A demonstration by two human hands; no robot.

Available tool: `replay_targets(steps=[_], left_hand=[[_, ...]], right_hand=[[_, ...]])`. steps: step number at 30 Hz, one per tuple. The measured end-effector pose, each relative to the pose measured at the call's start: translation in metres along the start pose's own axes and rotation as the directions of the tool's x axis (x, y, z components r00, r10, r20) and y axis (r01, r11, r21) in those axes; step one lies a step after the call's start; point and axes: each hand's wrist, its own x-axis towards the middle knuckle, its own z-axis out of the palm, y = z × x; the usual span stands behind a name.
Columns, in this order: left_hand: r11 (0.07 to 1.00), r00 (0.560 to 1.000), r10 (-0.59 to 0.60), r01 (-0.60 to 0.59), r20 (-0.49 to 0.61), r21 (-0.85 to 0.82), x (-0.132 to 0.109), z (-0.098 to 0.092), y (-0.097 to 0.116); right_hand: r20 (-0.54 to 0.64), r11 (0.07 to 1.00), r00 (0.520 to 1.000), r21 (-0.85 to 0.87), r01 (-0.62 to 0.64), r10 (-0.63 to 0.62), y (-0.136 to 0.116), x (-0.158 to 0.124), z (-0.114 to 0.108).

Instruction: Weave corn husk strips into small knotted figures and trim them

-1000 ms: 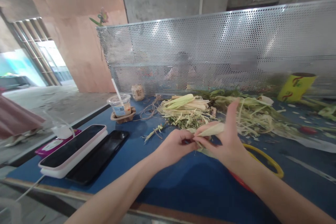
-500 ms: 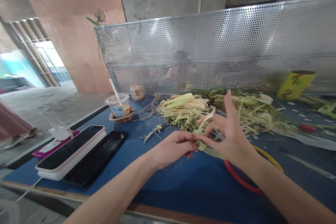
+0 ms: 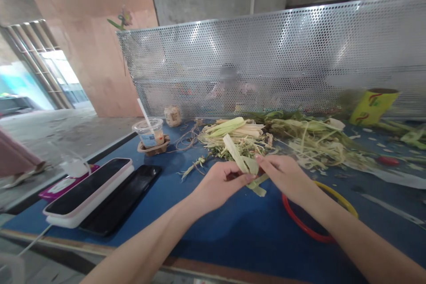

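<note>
Folded pale-green corn husk strips (image 3: 249, 165) are held between both hands above the blue table (image 3: 213, 235). My left hand (image 3: 221, 186) is closed, thumb and fingers pinching the husk from the left. From the right, my right hand (image 3: 279, 173) pinches the husk's edge between thumb and fingertips. One strip sticks up and to the left, and another end hangs below the fingers. Just behind lie a heap of dried greenish stems (image 3: 219, 151) and a stack of pale husks (image 3: 229, 129).
A red and yellow ring (image 3: 301, 224) lies under my right forearm. Left are phones (image 3: 88, 191), a black slab (image 3: 123, 199) and a drink cup with straw (image 3: 148, 133). Husk scraps (image 3: 309, 133), a yellow tube (image 3: 374, 106) and a perforated metal screen (image 3: 266, 62) stand behind.
My right hand has gone from spread fingers with the thumb raised to a pinch on the husk. A husk strip now points up left, and a lower end shows beneath the hands.
</note>
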Motion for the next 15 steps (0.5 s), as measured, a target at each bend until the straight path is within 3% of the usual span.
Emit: replay_targets(steps=[2,5,10,13,15], left_hand=[[0.996,0.999,0.037,-0.039,0.025,0.076,0.0,0.001,-0.002],[0.989,0.999,0.014,-0.021,0.044,0.147,-0.001,0.002,-0.005],[0.993,0.994,-0.103,0.1,0.043,0.06,0.0,0.003,-0.006],[0.985,0.985,-0.171,0.171,0.017,-0.026,0.002,0.002,-0.008],[0.975,0.982,-0.191,0.19,0.008,-0.111,0.003,0.002,-0.008]], right_hand=[[0.052,0.999,0.998,0.033,0.021,-0.023,-0.001,0.0,0.0],[-0.028,0.991,0.998,0.114,0.066,-0.063,-0.006,0.0,-0.005],[-0.135,0.944,0.987,0.305,0.126,-0.088,-0.01,-0.001,-0.016],[-0.154,0.943,0.957,0.191,0.272,-0.245,-0.011,-0.004,-0.019],[-0.069,0.912,0.913,0.059,0.406,-0.402,-0.011,-0.007,-0.021]])
